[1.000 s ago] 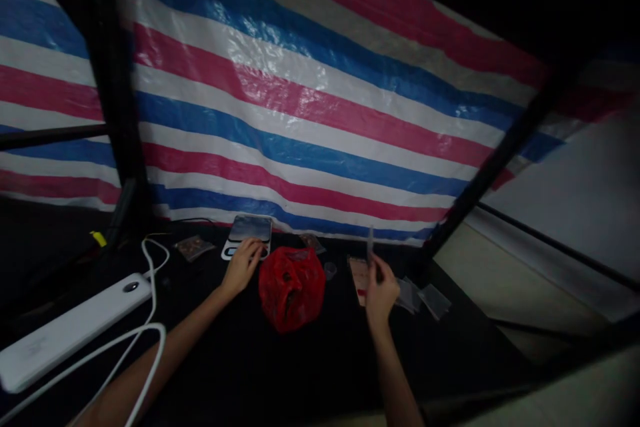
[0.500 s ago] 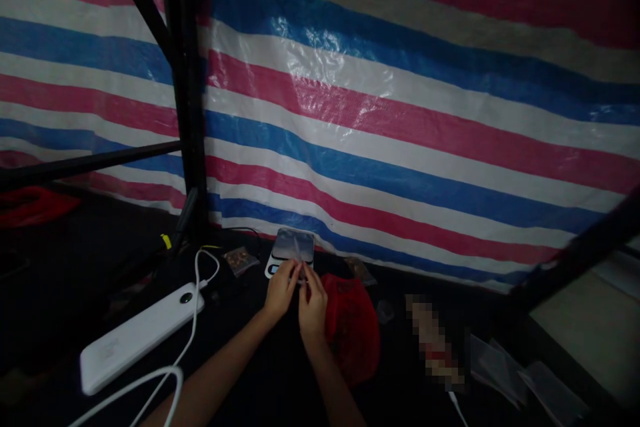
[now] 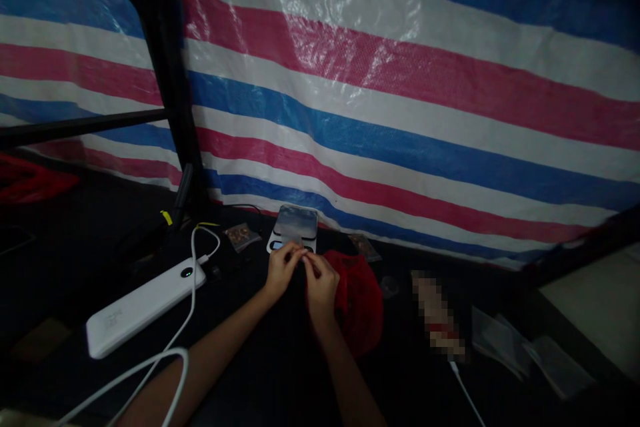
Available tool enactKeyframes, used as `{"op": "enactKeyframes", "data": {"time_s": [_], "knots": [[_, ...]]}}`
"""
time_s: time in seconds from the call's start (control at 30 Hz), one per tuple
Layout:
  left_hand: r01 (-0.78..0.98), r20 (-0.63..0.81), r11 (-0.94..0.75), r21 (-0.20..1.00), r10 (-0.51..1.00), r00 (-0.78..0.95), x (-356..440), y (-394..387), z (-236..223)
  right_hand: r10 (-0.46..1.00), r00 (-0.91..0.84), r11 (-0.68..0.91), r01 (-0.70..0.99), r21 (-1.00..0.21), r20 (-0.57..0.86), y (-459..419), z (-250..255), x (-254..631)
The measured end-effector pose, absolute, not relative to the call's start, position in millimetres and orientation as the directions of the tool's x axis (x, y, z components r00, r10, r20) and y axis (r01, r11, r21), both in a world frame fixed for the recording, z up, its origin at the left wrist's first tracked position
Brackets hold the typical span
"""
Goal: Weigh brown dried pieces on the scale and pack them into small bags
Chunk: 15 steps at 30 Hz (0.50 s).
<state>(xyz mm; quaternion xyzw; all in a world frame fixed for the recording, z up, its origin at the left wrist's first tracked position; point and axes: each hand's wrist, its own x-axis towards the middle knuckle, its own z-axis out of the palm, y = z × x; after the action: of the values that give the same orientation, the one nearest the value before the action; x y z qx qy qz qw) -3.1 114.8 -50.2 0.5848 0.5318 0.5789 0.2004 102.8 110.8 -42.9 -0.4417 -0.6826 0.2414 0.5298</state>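
Note:
My left hand and my right hand meet just in front of a white digital kitchen scale. Their fingertips pinch a thin clear plastic piece, which stands up toward the scale's dark platform. Its exact shape is hard to make out in the dim light. A crumpled red plastic bag lies against my right hand and partly behind it. The scale's front is partly hidden by my fingers.
A white power bank with a white cable lies left of my arm. Small packets sit near the scale. Clear plastic bags and a pixelated item lie right. A striped tarp and black frame post stand behind.
My right hand has moved left from beside the red bag to join my left hand at the scale, bringing the clear piece. The view has swung, and the red bag now appears right of my hands.

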Motion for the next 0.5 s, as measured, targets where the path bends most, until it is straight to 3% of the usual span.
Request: {"op": "enactKeyframes", "data": {"time_s": [0.2,0.5], "knots": [[0.56,0.548,-0.386,0.733,0.822,-0.151,-5.4,111.9,-53.7,0.892,-0.03,0.438,0.304,-0.846,0.451,114.2,-45.2,103.5],[0.773,0.692,-0.487,0.407,0.717,0.087,-8.7,100.8,-49.3,0.879,-0.06,0.456,0.387,-0.801,0.472,108.2,-24.5,114.5]]}}
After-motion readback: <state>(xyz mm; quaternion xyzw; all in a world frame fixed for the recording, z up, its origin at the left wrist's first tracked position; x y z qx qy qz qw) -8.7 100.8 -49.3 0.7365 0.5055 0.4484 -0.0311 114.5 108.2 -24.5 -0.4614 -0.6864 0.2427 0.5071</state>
